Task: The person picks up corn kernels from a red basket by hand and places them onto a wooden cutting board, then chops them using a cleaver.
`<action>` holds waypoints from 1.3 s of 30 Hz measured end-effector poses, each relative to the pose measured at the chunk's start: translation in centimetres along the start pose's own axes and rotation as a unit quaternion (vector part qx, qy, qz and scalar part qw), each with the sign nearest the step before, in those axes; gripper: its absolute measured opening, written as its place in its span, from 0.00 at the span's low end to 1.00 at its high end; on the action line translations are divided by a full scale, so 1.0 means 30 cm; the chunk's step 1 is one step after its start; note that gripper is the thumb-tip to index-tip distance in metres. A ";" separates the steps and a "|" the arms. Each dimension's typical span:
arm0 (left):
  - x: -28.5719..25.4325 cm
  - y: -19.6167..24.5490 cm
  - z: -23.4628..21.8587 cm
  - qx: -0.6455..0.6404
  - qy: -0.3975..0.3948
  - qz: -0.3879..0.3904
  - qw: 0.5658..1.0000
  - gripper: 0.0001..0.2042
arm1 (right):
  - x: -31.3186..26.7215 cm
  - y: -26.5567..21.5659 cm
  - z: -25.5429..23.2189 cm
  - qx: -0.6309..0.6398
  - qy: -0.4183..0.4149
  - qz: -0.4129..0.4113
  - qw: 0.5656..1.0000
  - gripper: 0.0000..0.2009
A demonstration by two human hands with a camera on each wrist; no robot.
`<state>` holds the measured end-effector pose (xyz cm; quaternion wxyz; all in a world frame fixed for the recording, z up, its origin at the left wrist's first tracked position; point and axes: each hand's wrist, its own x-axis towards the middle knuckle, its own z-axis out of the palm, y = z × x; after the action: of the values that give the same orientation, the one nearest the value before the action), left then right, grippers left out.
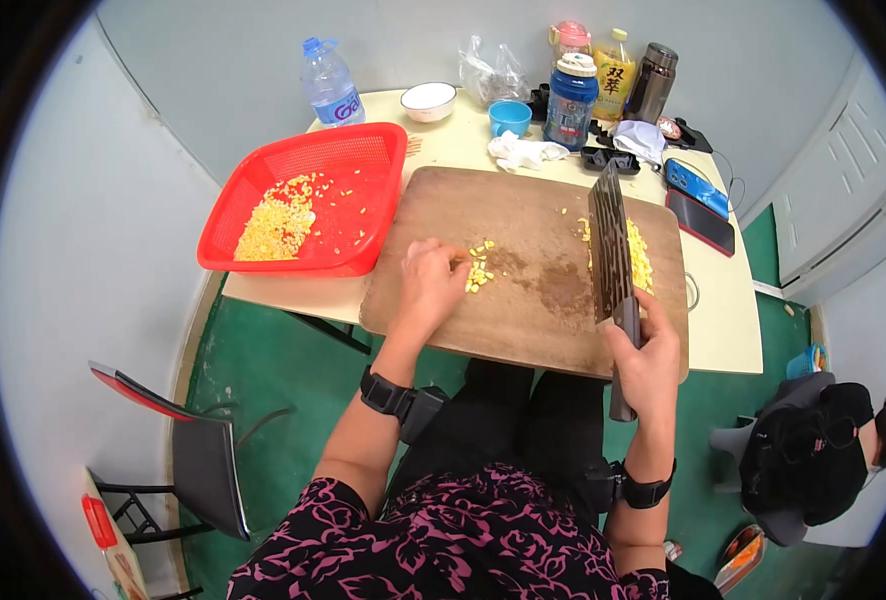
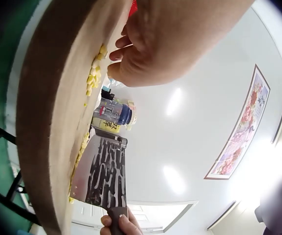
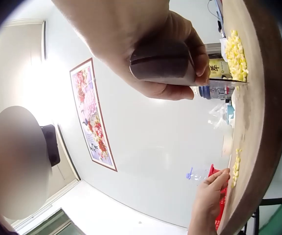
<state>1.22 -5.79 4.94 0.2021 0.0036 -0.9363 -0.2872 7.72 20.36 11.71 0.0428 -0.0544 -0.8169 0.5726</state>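
In the head view my right hand (image 1: 649, 342) grips the dark handle of a broad cleaver (image 1: 611, 250). The blade stands on edge on the wooden cutting board (image 1: 523, 225), its face marked with dark streaks. Right of the blade lies a heap of small yellow chopped pieces (image 1: 640, 258), also plain in the right wrist view. My left hand (image 1: 431, 285) is low over the board's left part, fingers loosely curled, fingertips beside a smaller group of yellow pieces (image 1: 479, 268). Nothing shows between those fingers in the left wrist view (image 2: 153, 49).
Left of the board stands a red plastic basket (image 1: 378, 240) holding chopped yellow bits. Along the back are a water bottle (image 1: 331, 85), a white bowl (image 1: 429, 101), a blue cup (image 1: 510, 119), tissue (image 1: 525, 152) and a blue jar (image 1: 570, 105). Two phones (image 1: 701, 222) lie at the right.
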 end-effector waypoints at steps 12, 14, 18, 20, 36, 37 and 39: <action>-0.019 0.104 0.027 0.052 -0.022 0.041 0.998 0.08 | -0.025 0.003 0.008 -0.015 -0.085 -0.020 0.996 0.23; -0.026 0.100 0.035 0.066 -0.014 0.046 0.997 0.07 | -0.024 -0.001 0.008 -0.055 -0.084 -0.030 0.994 0.23; -0.019 0.102 0.048 0.055 0.011 0.072 0.996 0.05 | -0.023 0.004 0.006 -0.077 -0.079 -0.037 0.993 0.23; -0.025 0.121 0.052 0.014 0.019 0.111 0.994 0.04 | -0.024 0.012 0.007 -0.068 -0.078 -0.035 0.994 0.23; -0.099 0.188 0.136 -0.147 -0.007 0.173 0.974 0.06 | -0.083 -0.038 0.027 -0.032 -0.075 -0.052 0.995 0.23; -0.100 0.188 0.138 -0.135 -0.013 0.181 0.974 0.06 | -0.087 -0.039 0.027 -0.037 -0.075 -0.060 0.995 0.23; -0.099 0.189 0.146 -0.120 -0.007 0.195 0.973 0.05 | -0.089 -0.035 0.028 -0.042 -0.077 -0.074 0.993 0.23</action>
<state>2.91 1.65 3.59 0.2471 -0.2056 -0.8791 -0.3520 10.22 18.86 12.39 0.0194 0.0487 -0.8431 0.5352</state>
